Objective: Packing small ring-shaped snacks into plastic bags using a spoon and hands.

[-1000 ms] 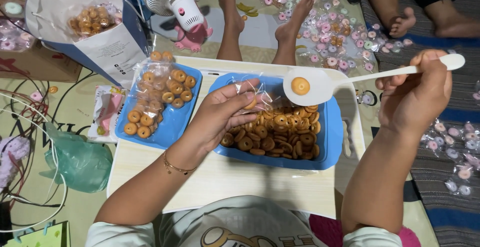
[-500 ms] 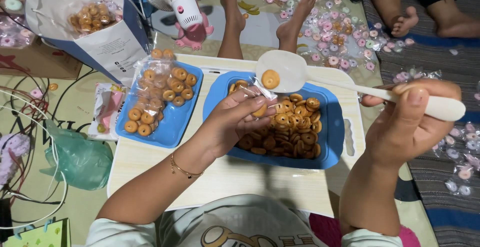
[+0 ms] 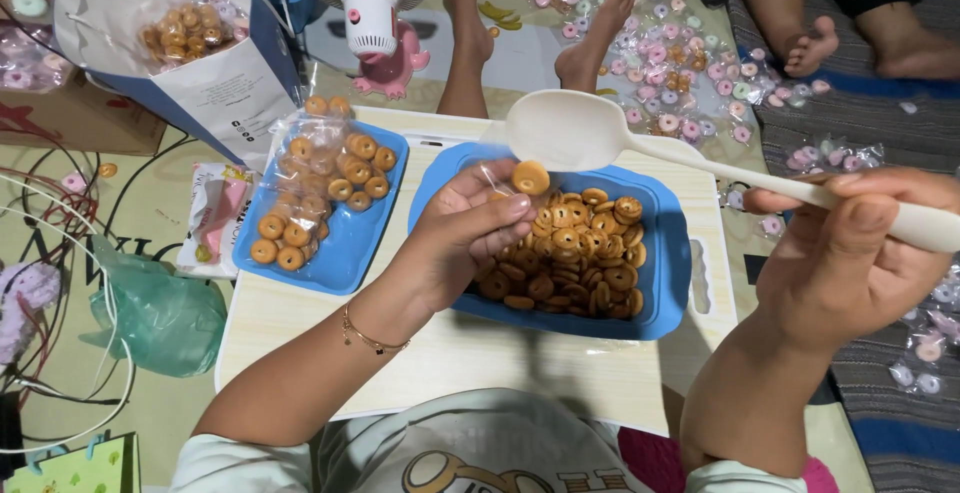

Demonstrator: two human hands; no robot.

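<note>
now tilted over the blue tray's (image 3: 672, 253) far edge, the white spoon (image 3: 580, 131) sits emptied; ring biscuit (image 3: 530, 177) moved from its bowl to the left hand's (image 3: 465, 233) fingertips, with right hand (image 3: 850, 253) drawn lower.

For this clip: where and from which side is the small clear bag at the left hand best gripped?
Probably at its open top edge, from the person's own side. The left hand already pinches the clear bag there over the blue tray, its mouth toward the spoon, where a ring biscuit sits. A grip lower down would likely close that mouth.
</note>
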